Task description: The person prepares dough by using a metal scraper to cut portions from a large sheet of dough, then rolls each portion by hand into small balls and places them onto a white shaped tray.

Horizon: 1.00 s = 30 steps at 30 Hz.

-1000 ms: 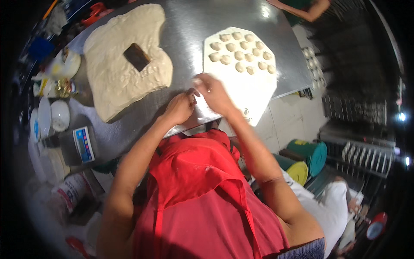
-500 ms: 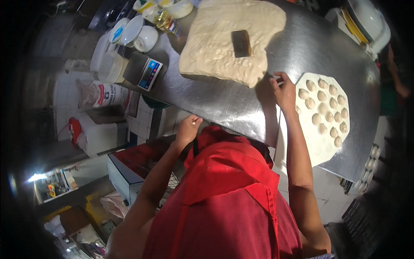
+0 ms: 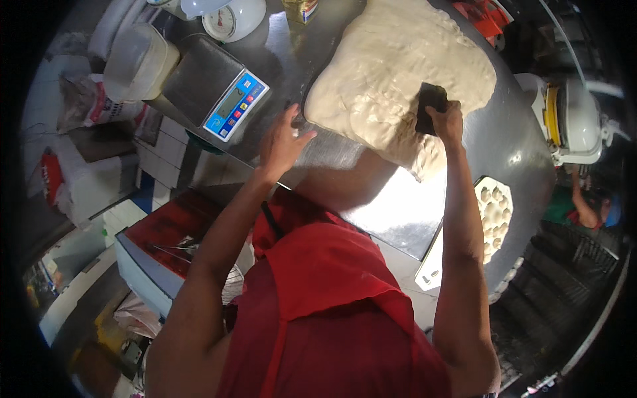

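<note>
A large slab of pale dough [image 3: 391, 73] lies spread on the metal table. On its right part rests a dark rectangular dough scraper [image 3: 428, 103]. My right hand [image 3: 448, 123] is closed on the scraper's right side, thumb and fingers gripping it above the dough. Off the dough's left corner, my left hand [image 3: 282, 144] hovers above the table's near edge, fingers apart and holding nothing. Left of that hand stands a digital scale [image 3: 211, 89] with a bare metal plate and a blue panel.
Right of my right forearm, a white board [image 3: 505, 199] holds several dough balls. A white mixer-like machine [image 3: 580, 119] stands beyond the table's right side, with another person [image 3: 584, 205] near it. A plastic tub [image 3: 136, 63] and a dial scale [image 3: 232, 16] sit far left.
My right hand has moved from beside the dough onto the scraper and taken hold of it. My left hand has risen toward the dough and opened. The view has shifted closer to the digital scale.
</note>
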Available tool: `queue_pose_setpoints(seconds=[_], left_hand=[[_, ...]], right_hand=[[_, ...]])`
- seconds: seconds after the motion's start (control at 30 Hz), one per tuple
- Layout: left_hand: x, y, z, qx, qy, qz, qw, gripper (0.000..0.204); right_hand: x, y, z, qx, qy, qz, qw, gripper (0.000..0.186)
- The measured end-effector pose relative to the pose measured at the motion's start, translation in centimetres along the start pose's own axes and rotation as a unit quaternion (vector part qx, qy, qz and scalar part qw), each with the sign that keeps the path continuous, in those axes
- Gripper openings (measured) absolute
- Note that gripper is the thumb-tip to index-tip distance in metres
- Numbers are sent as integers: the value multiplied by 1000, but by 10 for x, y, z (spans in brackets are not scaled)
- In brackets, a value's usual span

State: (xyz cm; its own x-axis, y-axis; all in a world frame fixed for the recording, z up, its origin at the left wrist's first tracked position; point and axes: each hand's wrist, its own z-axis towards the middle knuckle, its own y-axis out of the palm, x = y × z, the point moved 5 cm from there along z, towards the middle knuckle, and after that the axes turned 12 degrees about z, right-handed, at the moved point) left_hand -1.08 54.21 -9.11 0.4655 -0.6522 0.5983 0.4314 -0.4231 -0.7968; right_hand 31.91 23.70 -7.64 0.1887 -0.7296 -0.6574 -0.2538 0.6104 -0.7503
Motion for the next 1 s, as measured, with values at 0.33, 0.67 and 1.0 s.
queue_pose_setpoints(seconds=[0.33,0.67,1.0], left_hand=[[-30,9,40,-160,-72,-78,981,27],[-32,3,14,-20,-13,-25,999,25],[34,-1,-74,-119,-284,-506,806,26]], right_hand=[[-200,124,-117,-207,-115,-28,971,32],[-183,177,-165,-255,-198,-70,944,25],[-89,19,-207,-311,-48,79,946,54]])
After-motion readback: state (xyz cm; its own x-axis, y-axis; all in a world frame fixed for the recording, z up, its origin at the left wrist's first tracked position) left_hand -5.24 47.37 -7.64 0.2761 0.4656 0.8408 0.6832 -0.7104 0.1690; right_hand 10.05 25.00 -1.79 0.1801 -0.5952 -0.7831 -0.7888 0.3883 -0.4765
